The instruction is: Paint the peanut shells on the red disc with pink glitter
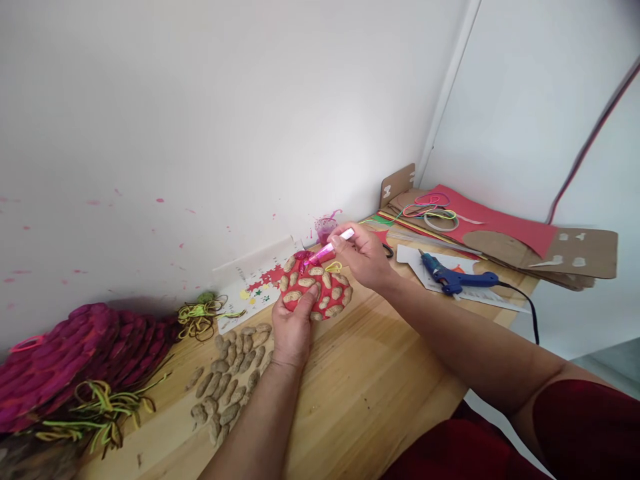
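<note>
My left hand [296, 327] grips the near edge of a red disc [326, 279] covered with peanuts in their shells, thumb on top, and holds it above the table. In my right hand [364, 257] is a paintbrush [327, 252] with a white handle end and a pink-lit shaft. Its tip touches the upper left of the disc, where a peanut [303, 255] is painted magenta. A yellow loop of cord [333, 267] sticks out at the disc's far edge. Behind the brush stands a small paint-smeared cup [326, 228], partly hidden.
Loose peanuts [235, 373] lie left of my forearm. A stack of magenta-painted discs [85, 360] and yellow-green yarn [107, 410] sit farther left. A blue glue gun [457, 277] with a cord rests at right, near cardboard and red paper [500, 223]. Paper stars [273, 275] lie by the paint-spattered wall.
</note>
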`<control>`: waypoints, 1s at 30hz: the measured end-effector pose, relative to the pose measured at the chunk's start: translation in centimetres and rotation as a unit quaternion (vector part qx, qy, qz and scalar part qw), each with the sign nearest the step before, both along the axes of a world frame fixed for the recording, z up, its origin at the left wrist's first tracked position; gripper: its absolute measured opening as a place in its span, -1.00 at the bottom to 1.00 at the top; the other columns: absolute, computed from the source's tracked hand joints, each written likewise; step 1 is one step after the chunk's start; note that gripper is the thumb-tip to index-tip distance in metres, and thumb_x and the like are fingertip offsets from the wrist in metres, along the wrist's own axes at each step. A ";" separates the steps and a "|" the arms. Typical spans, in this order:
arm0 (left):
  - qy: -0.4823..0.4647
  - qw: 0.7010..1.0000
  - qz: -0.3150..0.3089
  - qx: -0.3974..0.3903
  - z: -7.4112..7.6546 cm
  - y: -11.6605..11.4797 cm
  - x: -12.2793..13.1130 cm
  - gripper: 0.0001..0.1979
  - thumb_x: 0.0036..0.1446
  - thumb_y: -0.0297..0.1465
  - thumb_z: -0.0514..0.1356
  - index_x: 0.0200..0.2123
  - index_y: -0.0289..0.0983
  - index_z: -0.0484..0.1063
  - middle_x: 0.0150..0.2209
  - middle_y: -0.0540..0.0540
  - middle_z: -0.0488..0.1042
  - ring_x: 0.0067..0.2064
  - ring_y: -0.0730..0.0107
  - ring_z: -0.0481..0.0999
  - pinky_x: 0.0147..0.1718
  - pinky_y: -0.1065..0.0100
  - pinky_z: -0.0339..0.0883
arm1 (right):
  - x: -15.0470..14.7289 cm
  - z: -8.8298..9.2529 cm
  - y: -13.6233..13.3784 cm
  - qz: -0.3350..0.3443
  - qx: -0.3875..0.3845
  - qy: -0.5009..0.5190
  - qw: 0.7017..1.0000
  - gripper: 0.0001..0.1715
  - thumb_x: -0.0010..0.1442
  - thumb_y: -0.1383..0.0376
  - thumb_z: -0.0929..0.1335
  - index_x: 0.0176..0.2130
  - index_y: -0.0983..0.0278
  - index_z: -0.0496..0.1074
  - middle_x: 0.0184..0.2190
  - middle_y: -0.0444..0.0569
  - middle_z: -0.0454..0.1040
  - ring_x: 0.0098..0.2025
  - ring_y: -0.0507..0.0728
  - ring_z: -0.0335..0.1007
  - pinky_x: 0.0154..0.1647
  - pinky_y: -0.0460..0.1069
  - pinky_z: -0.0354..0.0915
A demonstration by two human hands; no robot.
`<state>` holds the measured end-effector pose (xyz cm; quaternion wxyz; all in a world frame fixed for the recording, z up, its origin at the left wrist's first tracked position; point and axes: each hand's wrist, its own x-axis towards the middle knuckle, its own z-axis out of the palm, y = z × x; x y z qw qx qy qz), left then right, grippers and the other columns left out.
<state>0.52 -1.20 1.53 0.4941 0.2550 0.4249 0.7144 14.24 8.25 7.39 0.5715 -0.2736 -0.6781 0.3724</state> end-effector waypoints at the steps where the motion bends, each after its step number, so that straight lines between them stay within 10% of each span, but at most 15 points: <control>1: -0.004 1.000 0.002 0.000 0.1 0.0 0.0 -0.55 -0.17 -0.27 0.57 -0.18 -0.31 0.65 -0.14 -0.21 0.72 -0.16 0.10 0.72 -0.05 0.12 0.59 | 0.0 0.0 0.0 -0.006 0.002 0.004 1.000 -0.61 0.25 -0.05 0.42 -0.27 0.22 0.41 -0.45 -0.16 0.36 -0.42 0.03 0.21 -0.37 -0.03 0.18; 30: 0.003 1.000 0.001 0.007 -0.2 0.2 0.0 -0.61 -0.15 -0.29 0.56 -0.22 -0.28 0.66 -0.17 -0.19 0.72 -0.20 0.13 0.72 -0.08 0.14 0.60 | 0.0 -0.2 0.0 -0.033 0.039 -0.011 0.999 -0.76 0.29 0.10 0.39 -0.27 0.22 0.43 -0.43 -0.14 0.43 -0.39 0.04 0.28 -0.34 -0.03 0.22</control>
